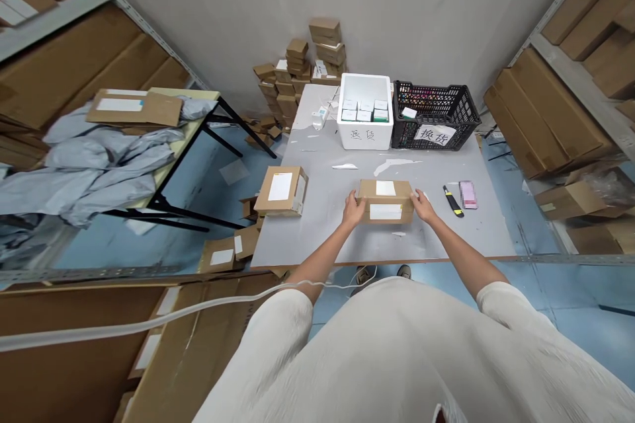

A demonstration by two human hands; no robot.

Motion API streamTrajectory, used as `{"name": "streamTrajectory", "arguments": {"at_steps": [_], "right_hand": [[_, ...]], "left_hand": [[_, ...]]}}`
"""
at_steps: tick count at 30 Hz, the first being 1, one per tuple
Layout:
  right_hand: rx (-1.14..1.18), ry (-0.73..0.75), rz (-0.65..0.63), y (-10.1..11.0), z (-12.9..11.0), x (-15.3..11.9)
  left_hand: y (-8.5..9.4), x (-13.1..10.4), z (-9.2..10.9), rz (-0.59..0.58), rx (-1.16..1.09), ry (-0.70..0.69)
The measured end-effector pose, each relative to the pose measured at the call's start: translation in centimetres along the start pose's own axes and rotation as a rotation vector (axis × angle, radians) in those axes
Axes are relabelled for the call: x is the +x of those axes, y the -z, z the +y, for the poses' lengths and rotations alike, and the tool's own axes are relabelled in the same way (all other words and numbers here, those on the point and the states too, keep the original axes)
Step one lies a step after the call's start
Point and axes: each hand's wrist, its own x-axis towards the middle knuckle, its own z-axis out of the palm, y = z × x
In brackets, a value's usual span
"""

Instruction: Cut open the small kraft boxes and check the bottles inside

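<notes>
I have the box [387, 201] lying lengthwise between left hand [353, 209] and right hand [423, 205], each holding one end, neither nearer.

You have even, fairly bright light, with a soft shadow just below the box [385, 199] at centre. Wide-lens stretch tilts the shelves [54, 21] at upper left and right; grey bags [82, 175] at left look blurred.
</notes>
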Motion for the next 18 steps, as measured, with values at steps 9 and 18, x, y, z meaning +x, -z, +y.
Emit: {"name": "streamTrajectory", "arguments": {"at_steps": [9,18], "right_hand": [[0.060,-0.149,-0.077,-2.2,1.8,-0.4],[0.438,-0.175,-0.045,-2.7,2.3,0.9]], "left_hand": [[-0.1,-1.2,-1.5,-0.180,-0.022,0.249],[-1.7,0.5,-0.8,-0.115,-0.415,0.261]]}}
